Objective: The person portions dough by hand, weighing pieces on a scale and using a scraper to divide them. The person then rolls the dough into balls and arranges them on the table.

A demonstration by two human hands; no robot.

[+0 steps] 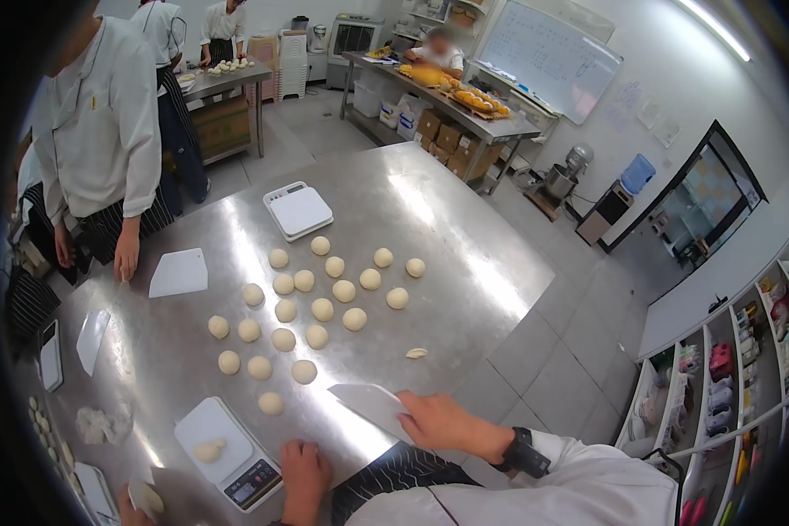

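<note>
My right hand [436, 421] grips a white dough scraper [370, 403] over the front edge of the steel table [438, 307]. At the table edge, my left hand [305, 470] is closed with its fingers curled; whether anything is inside is hidden. Just left of it stands a kitchen scale [215, 438] with an irregular lump of dough [209, 451] on its plate. Beyond my hands lie several round dough balls [323, 309], spaced apart. A small flat scrap of dough [416, 353] sits to the right of them.
A second scale [298, 210] stands at the back. Two more scrapers [179, 273] [92, 342] lie left, near a co-worker [105, 123]. Another person's hand [136, 507] holds a scraper at lower left. Shelves [706, 412] line the right wall.
</note>
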